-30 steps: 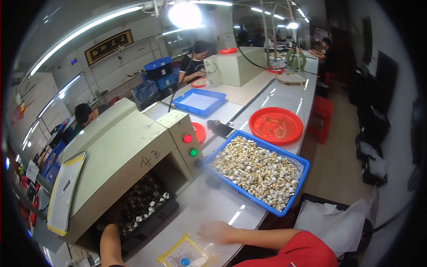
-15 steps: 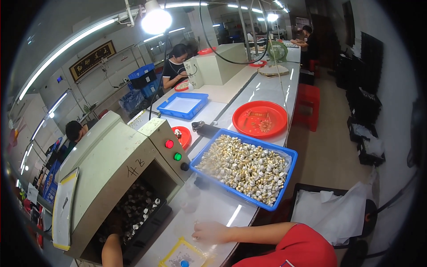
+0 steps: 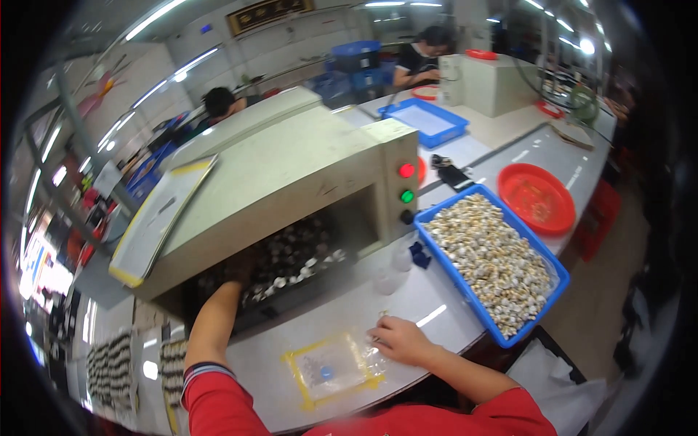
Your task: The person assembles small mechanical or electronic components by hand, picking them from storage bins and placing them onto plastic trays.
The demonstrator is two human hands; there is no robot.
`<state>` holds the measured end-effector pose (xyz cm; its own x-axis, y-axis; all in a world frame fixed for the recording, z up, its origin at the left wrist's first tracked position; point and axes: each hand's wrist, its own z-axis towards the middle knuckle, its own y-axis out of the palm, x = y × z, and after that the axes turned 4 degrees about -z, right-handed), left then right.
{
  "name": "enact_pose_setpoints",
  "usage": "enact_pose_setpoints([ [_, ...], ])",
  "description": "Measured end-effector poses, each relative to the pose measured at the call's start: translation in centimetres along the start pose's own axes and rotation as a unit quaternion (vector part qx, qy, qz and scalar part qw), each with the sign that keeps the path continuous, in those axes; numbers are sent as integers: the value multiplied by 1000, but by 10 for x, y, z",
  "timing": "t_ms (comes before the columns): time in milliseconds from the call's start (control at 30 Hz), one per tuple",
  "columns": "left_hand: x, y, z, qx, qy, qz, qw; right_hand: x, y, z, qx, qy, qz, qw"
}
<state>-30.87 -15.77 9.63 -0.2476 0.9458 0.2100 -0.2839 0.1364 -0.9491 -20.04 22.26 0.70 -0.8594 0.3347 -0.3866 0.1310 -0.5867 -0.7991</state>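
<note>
My left hand [image 3: 242,272] reaches into the opening of a pale metal box machine [image 3: 291,160]. Shadow hides its fingers. It is at a black tray [image 3: 291,301] inside, full of small dark pieces with shiny silvery ones [image 3: 299,272] along the front. Over the white table my right hand [image 3: 401,340] is closed, fingertips together; whatever they hold is too small to make out. Just left of it lies a clear sheet edged with yellow tape [image 3: 331,367], with a blue round spot [image 3: 326,373] on it.
A blue tray [image 3: 465,291] heaped with small gold-and-white pieces [image 3: 494,265] stands at right, a red round tray [image 3: 536,200] behind it. Clear cups [image 3: 392,272] stand near the machine. Strips of dark pieces [image 3: 113,370] lie at lower left. Two people sit across the table.
The view has swung left, so the machine and trays appear farther right. My left hand stays inside the machine, and my right hand stays closed beside the yellow-taped sheet.
</note>
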Motion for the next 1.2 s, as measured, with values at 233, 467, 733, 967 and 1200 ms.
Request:
enact_pose_setpoints([
  [233, -67, 37, 4, 168, 97, 65, 979, -8, 0, 11, 10, 80, 32, 996],
  [467, -54, -3, -23, 117, 88, 25, 989, -12, -3, 11, 17, 83, 38, 996],
  [733, 3, -37, -73, 45, 125, -86, 987, -15, -6, 9, 19, 81, 32, 996],
  [967, 43, -83, -146, 109, 279, -70, 951, -16, -5, 7, 18, 77, 44, 996],
  [1200, -13, -50, -249, 20, 201, -14, 979, -21, -10, 11, 4, 100, 43, 994],
])
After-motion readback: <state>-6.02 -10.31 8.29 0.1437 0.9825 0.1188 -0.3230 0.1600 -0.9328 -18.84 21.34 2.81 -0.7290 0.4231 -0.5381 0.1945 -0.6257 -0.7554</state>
